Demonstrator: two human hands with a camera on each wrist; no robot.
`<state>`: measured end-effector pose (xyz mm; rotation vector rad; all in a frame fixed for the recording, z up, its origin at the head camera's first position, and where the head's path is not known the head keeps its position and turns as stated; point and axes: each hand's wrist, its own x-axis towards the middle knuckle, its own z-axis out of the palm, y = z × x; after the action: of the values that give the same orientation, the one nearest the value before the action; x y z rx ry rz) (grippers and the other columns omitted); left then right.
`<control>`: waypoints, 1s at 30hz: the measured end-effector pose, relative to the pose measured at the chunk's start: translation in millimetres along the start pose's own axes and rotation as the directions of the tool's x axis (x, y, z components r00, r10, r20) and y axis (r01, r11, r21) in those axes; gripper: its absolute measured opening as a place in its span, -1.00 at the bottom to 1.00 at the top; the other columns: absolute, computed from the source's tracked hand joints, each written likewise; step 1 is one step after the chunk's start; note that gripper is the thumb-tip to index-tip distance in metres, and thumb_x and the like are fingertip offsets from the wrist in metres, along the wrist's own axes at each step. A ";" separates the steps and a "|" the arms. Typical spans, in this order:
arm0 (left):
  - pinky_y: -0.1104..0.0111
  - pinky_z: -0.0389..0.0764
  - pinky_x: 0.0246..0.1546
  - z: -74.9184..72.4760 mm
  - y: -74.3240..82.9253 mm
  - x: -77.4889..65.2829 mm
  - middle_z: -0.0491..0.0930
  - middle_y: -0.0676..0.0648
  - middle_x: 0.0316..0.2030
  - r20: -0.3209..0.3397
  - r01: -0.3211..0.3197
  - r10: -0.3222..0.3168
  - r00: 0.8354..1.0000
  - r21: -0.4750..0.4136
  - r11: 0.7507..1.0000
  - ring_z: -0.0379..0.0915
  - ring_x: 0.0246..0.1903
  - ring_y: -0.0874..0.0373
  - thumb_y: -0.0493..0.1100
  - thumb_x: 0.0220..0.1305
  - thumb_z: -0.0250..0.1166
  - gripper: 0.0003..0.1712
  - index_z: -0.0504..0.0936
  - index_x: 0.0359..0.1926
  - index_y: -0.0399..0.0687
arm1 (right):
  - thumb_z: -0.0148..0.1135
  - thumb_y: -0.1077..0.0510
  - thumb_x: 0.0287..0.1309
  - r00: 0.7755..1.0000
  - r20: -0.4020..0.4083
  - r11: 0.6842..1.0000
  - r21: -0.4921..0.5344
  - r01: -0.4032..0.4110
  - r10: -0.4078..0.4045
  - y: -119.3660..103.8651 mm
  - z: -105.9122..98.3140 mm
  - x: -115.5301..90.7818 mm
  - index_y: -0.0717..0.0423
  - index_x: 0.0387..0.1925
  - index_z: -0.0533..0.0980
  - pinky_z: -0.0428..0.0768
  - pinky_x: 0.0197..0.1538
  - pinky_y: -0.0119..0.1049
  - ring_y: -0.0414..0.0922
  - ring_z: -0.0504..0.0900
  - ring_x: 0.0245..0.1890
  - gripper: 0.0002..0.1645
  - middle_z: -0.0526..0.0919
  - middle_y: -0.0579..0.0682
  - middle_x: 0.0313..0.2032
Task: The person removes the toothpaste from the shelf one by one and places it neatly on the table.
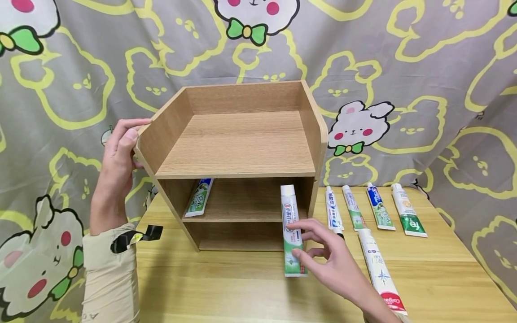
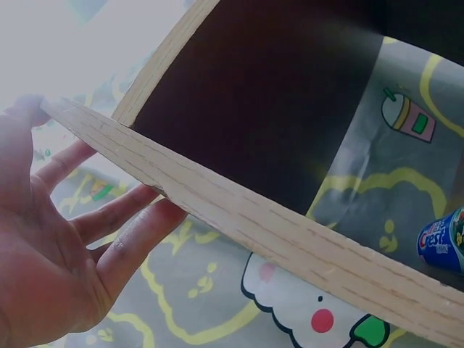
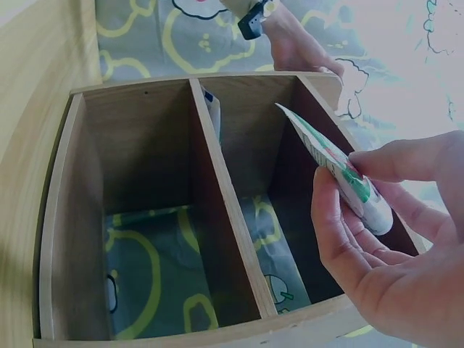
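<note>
A white and green toothpaste tube (image 1: 288,233) is pinched between the thumb and fingers of my right hand (image 1: 329,260), upright in front of the shelf's right side. In the right wrist view the same tube (image 3: 341,167) is seen edge-on near the compartment opening. The small wooden shelf (image 1: 238,143) has an open top and two levels below. My left hand (image 1: 119,152) grips the top edge of its left side panel; the left wrist view shows the fingers (image 2: 138,225) against that edge. Another toothpaste tube (image 1: 199,197), blue and green, lies at the left of the middle level.
Right of the shelf several toothpaste tubes lie in a row, among them a blue and green one (image 1: 379,206) and a white and green one (image 1: 408,211). A Colgate tube (image 1: 381,273) lies nearer on the wooden table (image 1: 218,291). A patterned curtain (image 1: 363,45) hangs behind.
</note>
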<state>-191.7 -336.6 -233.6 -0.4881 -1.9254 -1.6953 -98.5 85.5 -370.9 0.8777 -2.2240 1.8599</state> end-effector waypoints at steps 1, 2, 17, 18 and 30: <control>0.39 0.53 -0.67 0.1 -0.1 0.0 0.52 -0.23 0.08 -0.003 -0.001 0.001 1.000 0.000 1.000 0.49 -0.16 -0.05 -0.08 0.47 0.02 -0.57 0.59 0.22 -0.11 | 0.39 0.39 0.20 1.000 -0.004 1.000 -0.005 0.002 -0.002 -0.3 -1.2 -1.1 -0.09 0.19 0.56 0.74 -0.23 -0.19 -0.09 0.67 -0.08 -0.43 0.59 -0.09 0.19; 0.39 0.53 -0.67 0.1 -0.2 0.0 0.52 -0.23 0.08 -0.003 -0.002 0.002 1.000 0.002 1.000 0.49 -0.16 -0.06 -0.08 0.47 0.02 -0.57 0.58 0.22 -0.11 | 0.39 0.39 0.20 1.000 -0.008 1.000 -0.010 0.004 -0.004 -0.6 -2.4 -2.2 -0.09 0.19 0.56 0.74 -0.23 -0.19 -0.09 0.67 -0.08 -0.43 0.59 -0.08 0.19; 0.37 0.56 -0.65 1.6 -0.2 -0.4 0.51 -0.23 0.08 -0.020 0.007 -0.007 1.000 0.003 1.000 0.48 -0.14 -0.06 -0.07 0.47 0.02 -0.57 0.59 0.21 -0.09 | 0.37 0.48 0.17 0.998 -0.042 0.996 -0.078 0.040 -0.043 2.0 -27.0 -17.1 0.04 0.22 0.53 0.72 -0.27 -0.22 -0.12 0.68 -0.09 -0.39 0.58 0.00 0.16; 0.38 0.54 -0.66 1.8 -0.2 -0.6 0.50 -0.23 0.08 -0.022 0.007 -0.007 1.000 0.004 1.000 0.48 -0.15 -0.06 -0.07 0.46 0.02 -0.57 0.60 0.21 -0.09 | 0.37 0.48 0.18 0.998 -0.044 0.996 -0.084 0.031 -0.034 1.7 -28.5 -18.3 0.02 0.21 0.53 0.72 -0.27 -0.22 -0.11 0.68 -0.10 -0.39 0.59 -0.01 0.16; 0.40 0.57 -0.63 1.6 -1.7 -0.5 0.47 -0.21 0.10 0.002 -0.006 0.006 1.000 0.004 1.000 0.47 -0.12 -0.04 -0.06 0.47 0.02 -0.55 0.57 0.23 -0.10 | 0.36 0.46 0.19 0.995 -0.094 0.989 -0.137 -0.057 0.044 2.6 -44.7 -32.8 0.06 0.21 0.54 0.75 -0.21 -0.20 -0.14 0.68 -0.09 -0.42 0.55 -0.03 0.14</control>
<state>-192.5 -335.2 -235.4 -0.4941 -1.9262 -1.6876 -84.8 139.1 -376.7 0.7055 -2.3073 1.7035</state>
